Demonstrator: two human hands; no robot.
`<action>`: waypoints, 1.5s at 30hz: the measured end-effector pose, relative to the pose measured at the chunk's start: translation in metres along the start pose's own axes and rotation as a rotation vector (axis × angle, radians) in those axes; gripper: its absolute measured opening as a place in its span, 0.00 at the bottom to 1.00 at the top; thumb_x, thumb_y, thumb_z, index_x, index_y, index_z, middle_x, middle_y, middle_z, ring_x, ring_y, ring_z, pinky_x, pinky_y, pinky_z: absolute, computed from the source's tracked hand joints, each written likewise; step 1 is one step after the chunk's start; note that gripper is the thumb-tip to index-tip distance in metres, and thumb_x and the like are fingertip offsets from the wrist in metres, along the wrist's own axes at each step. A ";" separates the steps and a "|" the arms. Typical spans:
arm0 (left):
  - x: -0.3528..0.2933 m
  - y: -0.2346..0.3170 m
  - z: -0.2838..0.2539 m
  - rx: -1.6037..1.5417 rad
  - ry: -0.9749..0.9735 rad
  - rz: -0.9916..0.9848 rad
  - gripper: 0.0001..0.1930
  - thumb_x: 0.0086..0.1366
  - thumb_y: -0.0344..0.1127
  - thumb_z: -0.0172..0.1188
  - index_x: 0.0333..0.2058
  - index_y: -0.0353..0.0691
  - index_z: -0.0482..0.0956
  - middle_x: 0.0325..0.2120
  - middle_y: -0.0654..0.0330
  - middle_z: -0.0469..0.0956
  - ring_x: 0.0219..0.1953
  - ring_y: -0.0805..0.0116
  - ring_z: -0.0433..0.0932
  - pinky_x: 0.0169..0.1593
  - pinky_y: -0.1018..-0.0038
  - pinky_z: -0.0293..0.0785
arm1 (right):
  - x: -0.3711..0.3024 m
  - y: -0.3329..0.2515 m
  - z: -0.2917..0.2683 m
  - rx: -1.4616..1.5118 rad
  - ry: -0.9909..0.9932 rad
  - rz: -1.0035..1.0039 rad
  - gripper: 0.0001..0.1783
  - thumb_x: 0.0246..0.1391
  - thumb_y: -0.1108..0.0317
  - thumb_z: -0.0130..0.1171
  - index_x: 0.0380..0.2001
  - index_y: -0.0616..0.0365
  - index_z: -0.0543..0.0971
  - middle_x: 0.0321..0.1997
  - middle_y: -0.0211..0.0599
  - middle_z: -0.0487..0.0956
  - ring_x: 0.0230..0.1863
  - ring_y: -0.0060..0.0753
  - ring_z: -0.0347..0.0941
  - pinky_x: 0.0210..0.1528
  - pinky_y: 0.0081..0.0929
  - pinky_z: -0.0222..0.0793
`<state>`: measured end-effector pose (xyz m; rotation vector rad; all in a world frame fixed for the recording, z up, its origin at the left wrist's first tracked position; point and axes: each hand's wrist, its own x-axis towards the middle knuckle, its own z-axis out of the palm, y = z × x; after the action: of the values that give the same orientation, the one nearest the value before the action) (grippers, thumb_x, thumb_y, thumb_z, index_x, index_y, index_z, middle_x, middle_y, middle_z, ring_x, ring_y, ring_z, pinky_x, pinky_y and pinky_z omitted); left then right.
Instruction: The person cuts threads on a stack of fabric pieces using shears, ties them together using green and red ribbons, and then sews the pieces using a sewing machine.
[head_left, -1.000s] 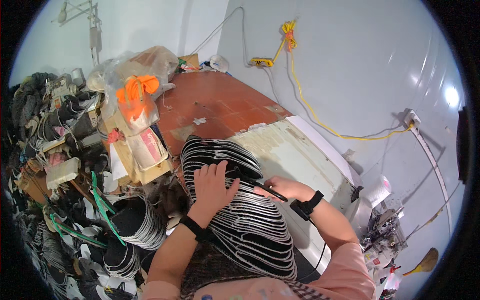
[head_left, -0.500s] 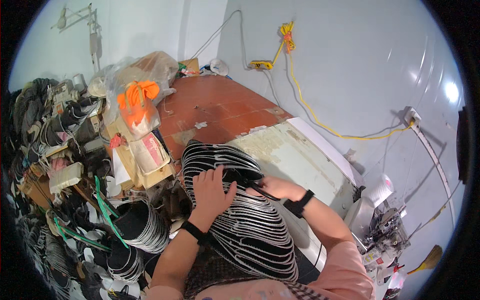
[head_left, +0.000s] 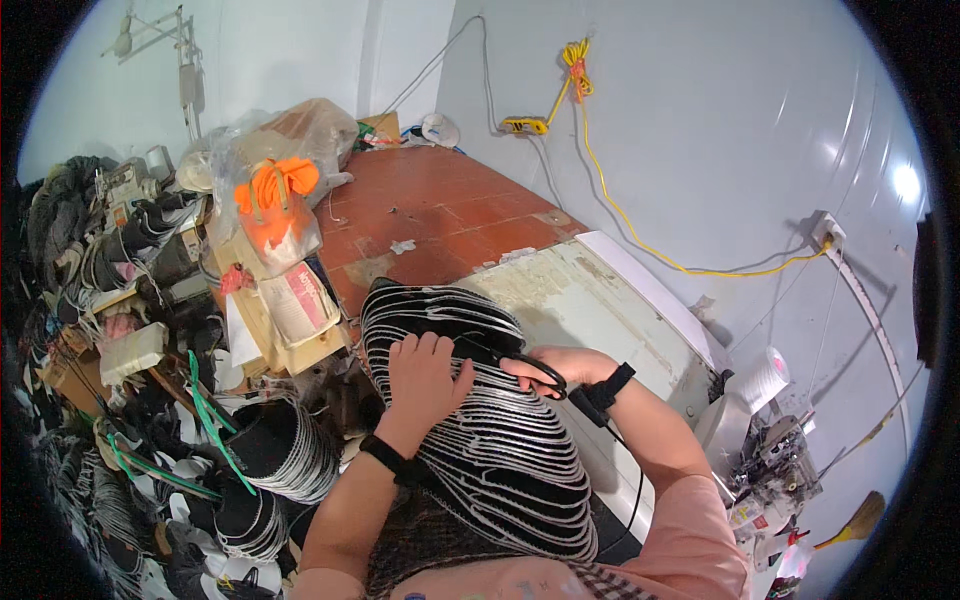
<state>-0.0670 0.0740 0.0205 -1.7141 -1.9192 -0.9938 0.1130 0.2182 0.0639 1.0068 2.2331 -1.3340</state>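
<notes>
A long stack of black fabric pieces with white stitched edges (head_left: 515,440) lies across my lap and up onto the work surface. My left hand (head_left: 425,378) bends its fingers over the layers on the stack's left side, thumb pointing right; its fingertips are hidden. In my right hand (head_left: 565,368) is a pair of scissors with black handles (head_left: 545,372), a loop showing at the fingers. Their blades point left into the dark gap between the layers, close to my left hand, and are hard to make out.
Bundles of similar black pieces (head_left: 270,445) crowd the left side, some tied with green strips. Beyond are a brick-red tabletop (head_left: 430,200), an orange cloth in a plastic bag (head_left: 275,200) and a pale panel (head_left: 600,310). A sewing machine (head_left: 775,450) with white thread cones stands at right.
My right hand has turned, bringing the scissors' black handle loop into clearer view. My left fingers have bent further over the layers.
</notes>
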 end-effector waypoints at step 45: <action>-0.001 -0.014 0.011 -0.196 0.066 -0.045 0.18 0.52 0.46 0.61 0.33 0.36 0.73 0.27 0.53 0.68 0.31 0.54 0.71 0.34 0.63 0.69 | -0.032 -0.021 -0.014 -0.490 0.166 -0.150 0.41 0.52 0.30 0.46 0.19 0.65 0.76 0.16 0.39 0.72 0.19 0.31 0.67 0.24 0.28 0.63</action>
<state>-0.0790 0.0807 0.0090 -1.7247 -1.8791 -1.2769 0.1211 0.2114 0.1034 0.8034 2.6190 -0.7078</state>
